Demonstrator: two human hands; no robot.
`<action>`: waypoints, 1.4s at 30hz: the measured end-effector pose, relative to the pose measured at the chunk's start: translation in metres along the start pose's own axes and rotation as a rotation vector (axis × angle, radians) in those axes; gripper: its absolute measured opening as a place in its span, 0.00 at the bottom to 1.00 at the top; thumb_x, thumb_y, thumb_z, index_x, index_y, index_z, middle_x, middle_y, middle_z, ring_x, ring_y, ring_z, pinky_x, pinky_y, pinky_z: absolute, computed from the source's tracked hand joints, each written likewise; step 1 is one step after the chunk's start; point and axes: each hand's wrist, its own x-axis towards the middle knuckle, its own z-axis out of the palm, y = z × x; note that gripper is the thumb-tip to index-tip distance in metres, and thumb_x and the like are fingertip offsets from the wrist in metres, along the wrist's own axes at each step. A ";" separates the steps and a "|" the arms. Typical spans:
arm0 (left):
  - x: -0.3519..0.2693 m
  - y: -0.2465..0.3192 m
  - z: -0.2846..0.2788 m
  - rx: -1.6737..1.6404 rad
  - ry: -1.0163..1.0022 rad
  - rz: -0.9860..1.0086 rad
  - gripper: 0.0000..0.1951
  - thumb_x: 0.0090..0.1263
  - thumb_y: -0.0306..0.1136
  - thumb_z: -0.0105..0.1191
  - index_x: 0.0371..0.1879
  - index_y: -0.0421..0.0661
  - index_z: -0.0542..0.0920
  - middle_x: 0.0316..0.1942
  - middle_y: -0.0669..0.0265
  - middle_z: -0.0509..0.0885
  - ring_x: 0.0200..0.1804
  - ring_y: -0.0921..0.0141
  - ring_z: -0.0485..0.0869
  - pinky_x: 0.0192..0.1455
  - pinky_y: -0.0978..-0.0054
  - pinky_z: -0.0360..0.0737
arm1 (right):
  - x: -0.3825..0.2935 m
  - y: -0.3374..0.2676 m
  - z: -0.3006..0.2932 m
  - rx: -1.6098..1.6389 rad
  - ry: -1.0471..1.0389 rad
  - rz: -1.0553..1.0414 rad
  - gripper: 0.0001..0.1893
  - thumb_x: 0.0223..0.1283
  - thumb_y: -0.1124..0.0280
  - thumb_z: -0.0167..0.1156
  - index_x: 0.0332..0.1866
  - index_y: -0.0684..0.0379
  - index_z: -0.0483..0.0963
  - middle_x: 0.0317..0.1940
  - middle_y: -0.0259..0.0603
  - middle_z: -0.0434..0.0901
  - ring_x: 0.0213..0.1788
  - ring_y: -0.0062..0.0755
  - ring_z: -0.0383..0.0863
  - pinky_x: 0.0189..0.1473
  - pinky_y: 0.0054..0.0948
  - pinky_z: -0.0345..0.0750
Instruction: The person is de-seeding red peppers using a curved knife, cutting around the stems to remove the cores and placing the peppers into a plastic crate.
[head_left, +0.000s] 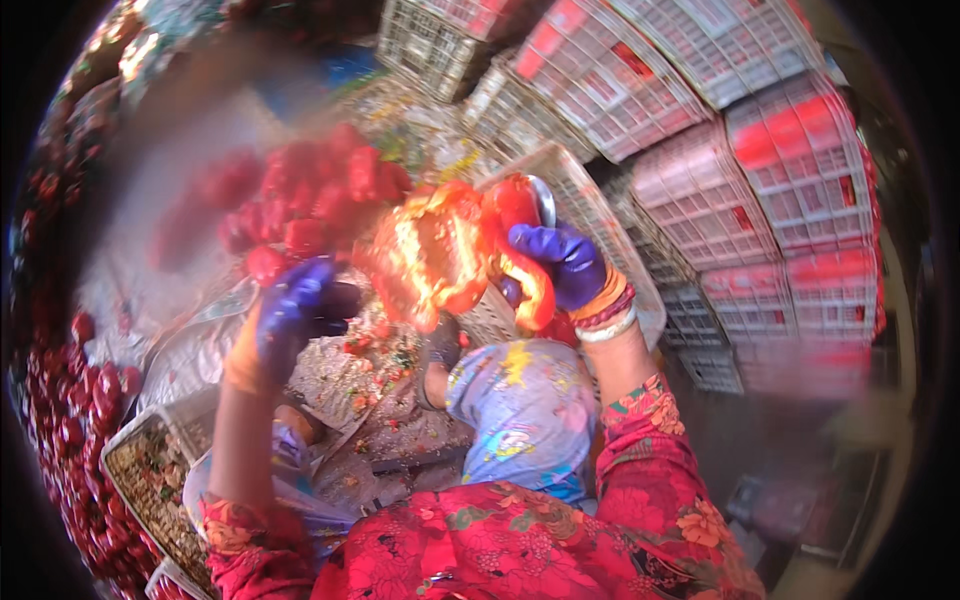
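My right hand (566, 262), in a purple rubber glove with an orange cuff, grips a red bell pepper (517, 202) that is cut open. A wide opened piece of pepper (427, 255) spreads to its left, with its pale orange inside and seeds facing up; I cannot tell whether it is fully separate. A shiny curved metal tool (544, 199) shows above my right fingers; its handle is hidden. My left hand (307, 296), gloved the same way, is apart from the pepper on the left, fingers loosely bent and nothing visible in them.
Red peppers (315, 195) lie piled ahead, blurred. A plastic crate (637, 270) stands by my right knee. Stacked mesh crates (697, 187) of red contents rise on the right. A crate of seeds and cores (142, 472) sits lower left, beside more peppers (75, 427). Scraps litter the floor (375, 427).
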 end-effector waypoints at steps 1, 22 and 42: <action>-0.003 -0.009 -0.007 -0.024 0.047 0.070 0.26 0.77 0.50 0.47 0.66 0.45 0.73 0.51 0.58 0.85 0.50 0.64 0.85 0.51 0.67 0.81 | -0.008 -0.002 -0.038 -0.131 0.091 -0.007 0.19 0.62 0.64 0.66 0.55 0.62 0.77 0.36 0.37 0.84 0.31 0.29 0.84 0.34 0.28 0.82; 0.112 -0.133 -0.006 0.379 0.335 -0.450 0.20 0.71 0.48 0.58 0.48 0.43 0.81 0.35 0.64 0.86 0.37 0.72 0.84 0.40 0.74 0.79 | -0.073 0.301 -0.308 -0.955 0.101 0.356 0.24 0.63 0.60 0.63 0.63 0.58 0.76 0.54 0.53 0.82 0.49 0.48 0.86 0.48 0.40 0.83; 0.299 -0.193 -0.043 -0.773 0.094 -0.203 0.23 0.67 0.49 0.64 0.56 0.51 0.78 0.51 0.63 0.84 0.50 0.63 0.84 0.51 0.62 0.83 | -0.031 0.133 -0.248 0.476 0.583 -0.098 0.21 0.76 0.62 0.50 0.70 0.56 0.68 0.51 0.42 0.84 0.31 0.20 0.82 0.21 0.15 0.69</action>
